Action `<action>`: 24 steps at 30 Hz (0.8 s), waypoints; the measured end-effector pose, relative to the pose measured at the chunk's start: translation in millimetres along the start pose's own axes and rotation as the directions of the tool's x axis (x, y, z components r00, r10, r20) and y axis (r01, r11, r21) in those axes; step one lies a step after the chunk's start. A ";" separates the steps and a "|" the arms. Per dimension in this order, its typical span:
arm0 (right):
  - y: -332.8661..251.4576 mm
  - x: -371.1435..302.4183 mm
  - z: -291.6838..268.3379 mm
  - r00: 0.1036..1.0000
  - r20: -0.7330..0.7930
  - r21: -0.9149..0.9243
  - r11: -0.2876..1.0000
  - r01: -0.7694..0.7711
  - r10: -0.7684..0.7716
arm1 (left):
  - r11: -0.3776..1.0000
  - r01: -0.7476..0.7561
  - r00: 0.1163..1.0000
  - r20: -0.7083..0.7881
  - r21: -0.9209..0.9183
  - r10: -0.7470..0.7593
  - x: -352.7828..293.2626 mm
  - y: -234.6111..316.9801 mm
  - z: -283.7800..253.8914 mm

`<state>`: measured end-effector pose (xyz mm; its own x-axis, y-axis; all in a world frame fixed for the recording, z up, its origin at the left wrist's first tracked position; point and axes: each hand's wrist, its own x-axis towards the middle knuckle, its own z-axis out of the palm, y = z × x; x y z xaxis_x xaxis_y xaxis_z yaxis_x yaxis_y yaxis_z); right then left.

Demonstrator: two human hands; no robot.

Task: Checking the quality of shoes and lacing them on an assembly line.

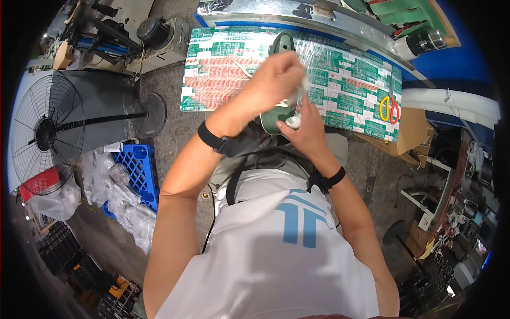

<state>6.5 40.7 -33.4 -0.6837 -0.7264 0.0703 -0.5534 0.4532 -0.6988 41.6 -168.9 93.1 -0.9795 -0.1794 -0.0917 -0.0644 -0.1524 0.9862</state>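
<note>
Head view: a green, shoe-like piece point(273, 122) lies lengthwise on the bench point(345, 74), in front of my waist, partly hidden by both hands. My left hand point(276, 80) is over its middle, blurred, fingers apparently curled inward; I cannot tell whether they pinch anything. My right hand point(308, 130) is at its near right edge, thumb reaching over it beside a small white wad point(292, 123); how firmly those fingers press or grip, I cannot tell.

To work well here, I judge the right hand should steady the near end while the left makes short, level movements, clear of the pale strand point(242, 69) off to the left.

My left forearm point(186, 165) crosses the bench's near edge. Beyond the far edge runs a metal ledge point(255, 13), which could limit reach. Scissors point(389, 109) lie well apart, right; a fan point(45, 133) stands left.
</note>
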 end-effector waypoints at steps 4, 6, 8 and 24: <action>-5.1 9.7 5.7 0.950 -0.019 0.251 0.918 0.308 -0.313 | 0.985 -0.173 0.944 0.289 0.022 0.159 3.3 33.6 52.2; -6.0 2.6 -0.3 0.984 0.001 0.163 0.971 0.174 -0.177 | 0.931 -0.366 0.840 0.428 -0.006 0.333 6.0 23.0 47.7; -10.7 -10.1 -9.7 0.998 -0.027 0.072 0.996 -0.049 0.051 | 0.873 -0.302 0.926 -0.099 0.384 0.364 16.4 0.3 11.5; -54.5 64.5 -30.5 0.911 0.112 -0.188 0.891 0.413 -0.398 | 0.533 0.260 0.965 -0.233 0.805 -0.119 22.1 -58.3 -144.5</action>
<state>-22.0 -15.0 31.0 -0.3492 -0.8995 0.2625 -0.8647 0.2014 -0.4602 51.3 -304.3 13.7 -0.8931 -0.3815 -0.2385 -0.4431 0.6545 0.6126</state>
